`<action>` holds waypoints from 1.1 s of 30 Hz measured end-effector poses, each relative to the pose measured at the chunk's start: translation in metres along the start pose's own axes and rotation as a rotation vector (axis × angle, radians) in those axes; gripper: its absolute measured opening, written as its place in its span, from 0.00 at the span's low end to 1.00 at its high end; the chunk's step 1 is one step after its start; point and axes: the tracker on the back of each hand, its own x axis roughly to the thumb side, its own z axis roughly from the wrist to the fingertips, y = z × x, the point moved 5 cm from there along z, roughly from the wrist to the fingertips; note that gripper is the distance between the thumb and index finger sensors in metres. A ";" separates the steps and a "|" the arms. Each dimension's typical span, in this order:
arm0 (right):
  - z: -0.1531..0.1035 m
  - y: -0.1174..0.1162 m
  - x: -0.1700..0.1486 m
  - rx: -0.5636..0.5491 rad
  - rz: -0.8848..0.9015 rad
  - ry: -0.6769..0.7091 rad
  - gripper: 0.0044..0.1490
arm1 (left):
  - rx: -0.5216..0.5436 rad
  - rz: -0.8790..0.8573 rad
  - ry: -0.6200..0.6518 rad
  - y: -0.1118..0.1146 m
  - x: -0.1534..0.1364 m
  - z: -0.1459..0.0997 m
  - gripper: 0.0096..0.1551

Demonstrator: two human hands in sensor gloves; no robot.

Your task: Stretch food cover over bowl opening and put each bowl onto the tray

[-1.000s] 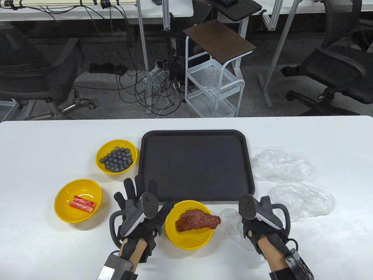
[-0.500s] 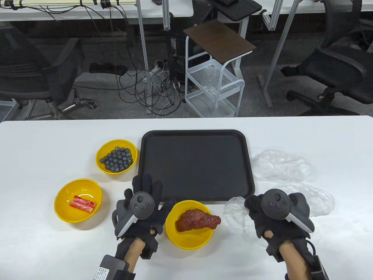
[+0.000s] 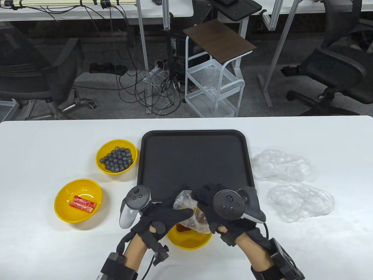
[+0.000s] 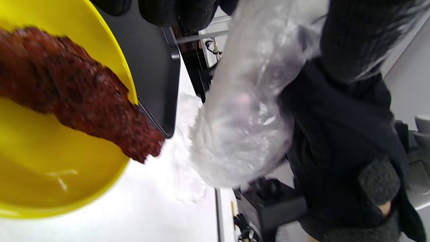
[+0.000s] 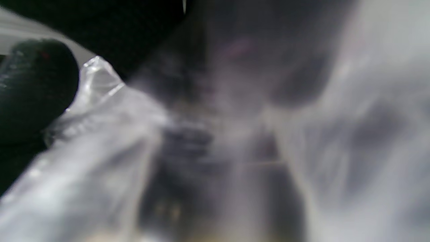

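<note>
You hold the clear, crumpled cover (image 3: 186, 211) above the meat bowl (image 3: 189, 240), just in front of the tray (image 3: 194, 163); your left hand (image 3: 163, 214) and right hand (image 3: 209, 204) both pinch it.

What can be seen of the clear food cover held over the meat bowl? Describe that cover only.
The food cover is thin, clear, crinkled plastic film, bunched rather than spread. It is lifted off the table, above the yellow bowl of reddish-brown meat, at the black tray's near edge. The left hand and right hand both hold it, one at each side. It is not yet stretched over the rim. The right wrist view shows it only as a blur.
</note>
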 end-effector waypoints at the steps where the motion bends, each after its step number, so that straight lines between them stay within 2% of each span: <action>1: 0.002 -0.002 0.004 -0.018 0.015 0.005 0.27 | 0.013 -0.011 0.004 0.001 0.000 0.001 0.62; 6: 0.007 -0.007 0.006 -0.078 0.030 -0.011 0.28 | 0.119 -0.043 -0.019 0.000 -0.003 0.002 0.40; 7: 0.007 -0.010 0.004 -0.058 0.060 -0.016 0.28 | 0.178 -0.047 -0.041 -0.002 -0.005 0.001 0.35; 10: 0.003 -0.008 -0.013 -0.028 0.201 -0.026 0.33 | 0.265 -0.035 -0.022 -0.009 -0.004 -0.003 0.25; 13: -0.007 0.004 -0.042 -0.047 0.313 -0.094 0.40 | 0.255 -0.098 0.000 -0.014 -0.004 -0.007 0.23; 16: -0.021 0.014 -0.085 -0.107 0.481 -0.218 0.42 | 0.223 -0.184 0.047 -0.019 -0.003 -0.010 0.22; 18: -0.030 0.012 -0.116 -0.149 0.620 -0.320 0.39 | 0.180 -0.248 0.088 -0.021 -0.002 -0.011 0.22; 20: -0.035 0.004 -0.131 -0.158 0.693 -0.382 0.36 | 0.122 -0.311 0.112 -0.019 -0.001 -0.010 0.22; 22: -0.036 -0.014 -0.141 -0.105 0.755 -0.425 0.36 | 0.061 -0.391 0.148 -0.015 0.001 -0.009 0.22; 24: -0.034 -0.039 -0.139 0.018 0.836 -0.421 0.39 | 0.016 -0.450 0.176 -0.011 0.003 -0.008 0.22; 25: -0.033 -0.044 -0.138 0.041 0.853 -0.418 0.41 | 0.006 -0.467 0.184 -0.009 0.003 -0.007 0.22; 27: -0.030 -0.064 -0.124 0.189 0.944 -0.341 0.51 | -0.016 -0.506 0.200 -0.006 0.004 -0.006 0.22; 29: -0.029 -0.080 -0.103 0.344 1.050 -0.221 0.61 | -0.007 -0.512 0.189 -0.004 0.002 -0.006 0.22; 31: -0.029 -0.086 -0.088 0.398 1.104 -0.150 0.65 | 0.033 -0.473 0.169 -0.005 -0.001 -0.005 0.22; 33: -0.028 -0.088 -0.075 0.402 1.100 -0.120 0.66 | 0.077 -0.433 0.126 -0.005 -0.005 -0.005 0.22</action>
